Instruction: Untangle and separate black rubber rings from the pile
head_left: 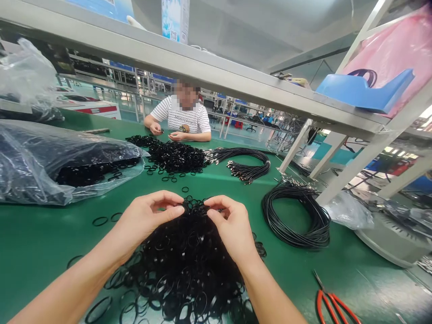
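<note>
Two hands of mine reach out over the green table (pixel 40 243), and the heap of black rings (pixel 189 265) lies between my forearms, spreading from the near edge toward the middle. The thumb and fingers of my left hand (pixel 145 216) are drawn nearly together at the heap's far end; those of my right hand (pixel 232 220) are bent the same way just across from them. I cannot tell whether either has a ring pinched, since the rings behind are just as dark.

Toward the left edge lies a clear plastic bag (pixel 43 166) with more rings inside. A second heap of rings (pixel 175 155) sits near the far edge, where a co-worker (pixel 189 119) in a striped shirt has both hands up. Beside that heap curves a cable bundle (pixel 258 158). Toward the right edge rests a cable coil (pixel 290 237), and pliers (pixel 324 292) with red handles lie by the near right corner.
</note>
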The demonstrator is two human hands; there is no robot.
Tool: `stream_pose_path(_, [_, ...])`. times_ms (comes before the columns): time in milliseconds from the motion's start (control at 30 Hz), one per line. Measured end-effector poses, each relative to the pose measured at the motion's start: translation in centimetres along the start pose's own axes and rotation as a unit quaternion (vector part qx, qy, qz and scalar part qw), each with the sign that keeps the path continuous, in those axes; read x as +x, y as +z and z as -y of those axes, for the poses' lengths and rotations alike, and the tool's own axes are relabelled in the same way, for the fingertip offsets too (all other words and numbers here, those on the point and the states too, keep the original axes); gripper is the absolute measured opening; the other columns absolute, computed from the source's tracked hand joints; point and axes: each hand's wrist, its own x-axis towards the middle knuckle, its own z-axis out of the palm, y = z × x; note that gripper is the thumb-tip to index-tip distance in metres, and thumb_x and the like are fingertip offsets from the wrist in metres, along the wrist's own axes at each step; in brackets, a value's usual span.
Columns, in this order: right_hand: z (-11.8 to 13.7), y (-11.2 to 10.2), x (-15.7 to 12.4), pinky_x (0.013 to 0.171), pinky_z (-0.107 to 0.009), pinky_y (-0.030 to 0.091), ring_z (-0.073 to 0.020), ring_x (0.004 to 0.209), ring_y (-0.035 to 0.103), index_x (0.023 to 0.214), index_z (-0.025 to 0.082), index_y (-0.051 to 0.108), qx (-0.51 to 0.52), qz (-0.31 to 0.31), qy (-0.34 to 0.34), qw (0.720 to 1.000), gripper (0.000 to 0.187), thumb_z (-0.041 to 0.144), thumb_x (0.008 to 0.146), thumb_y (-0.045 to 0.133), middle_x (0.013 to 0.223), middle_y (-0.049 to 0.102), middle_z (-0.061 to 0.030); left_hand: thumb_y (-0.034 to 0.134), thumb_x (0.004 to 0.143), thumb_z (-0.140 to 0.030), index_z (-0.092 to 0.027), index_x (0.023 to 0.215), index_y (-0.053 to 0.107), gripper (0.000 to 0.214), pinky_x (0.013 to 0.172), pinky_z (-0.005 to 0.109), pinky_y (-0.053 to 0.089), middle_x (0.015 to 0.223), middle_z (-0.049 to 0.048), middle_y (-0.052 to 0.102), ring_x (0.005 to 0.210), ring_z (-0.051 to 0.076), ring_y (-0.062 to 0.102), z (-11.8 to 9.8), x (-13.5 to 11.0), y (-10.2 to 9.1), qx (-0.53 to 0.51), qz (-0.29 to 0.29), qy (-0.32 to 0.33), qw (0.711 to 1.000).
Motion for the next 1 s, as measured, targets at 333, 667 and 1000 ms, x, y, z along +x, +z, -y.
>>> stream_pose_path(333, [0.0, -0.1, -0.1, 0.068, -0.026, 0.046, -0.0163, 0.086, 0.064, 0.074, 0.021, 0.071, -0.019, -0.009, -0.056, 0.998, 0.03, 0.005, 0.075, 0.047, 0.09, 0.071, -0.0008, 0.078, 0.061, -0.052, -0.025, 0.082, 0.074, 0.034, 0.084, 0.033, 0.049, 0.091, 0.0015, 0.075, 0.09, 0.026, 0.066, -0.3, -0.2, 0.4, 0.03, 0.026, 0.0, 0.999])
stream_pose_path(667, [1.9, -0.3, -1.1, 0.068, -0.024, 0.047, -0.0144, 0.08, 0.063, 0.076, 0.021, 0.07, 0.016, -0.01, -0.061, 0.998, 0.025, 0.007, 0.081, 0.049, 0.086, 0.07, 0.0006, 0.076, 0.068, -0.048, -0.025, 0.088, 0.072, 0.031, 0.092, 0.03, 0.041, 0.094, -0.0024, 0.073, 0.096, 0.021, 0.06, -1.2, 0.4, -2.4, 0.023, -0.047, 0.028, 0.998])
stream_pose_path(1000, [-1.9, 1.3, -10.7, 0.053, -0.022, 0.044, -0.0116, 0.057, 0.059, 0.074, 0.028, 0.064, -0.241, 0.173, -0.288, 0.911, 0.013, 0.019, 0.083, 0.064, 0.065, 0.064, 0.0058, 0.064, 0.074, -0.059, -0.021, 0.099, 0.071, 0.047, 0.093, 0.029, 0.043, 0.102, -0.0007, 0.073, 0.102, 0.025, 0.063, 1.8, 1.3, -11.0, 0.271, -0.058, 0.006, 0.961])
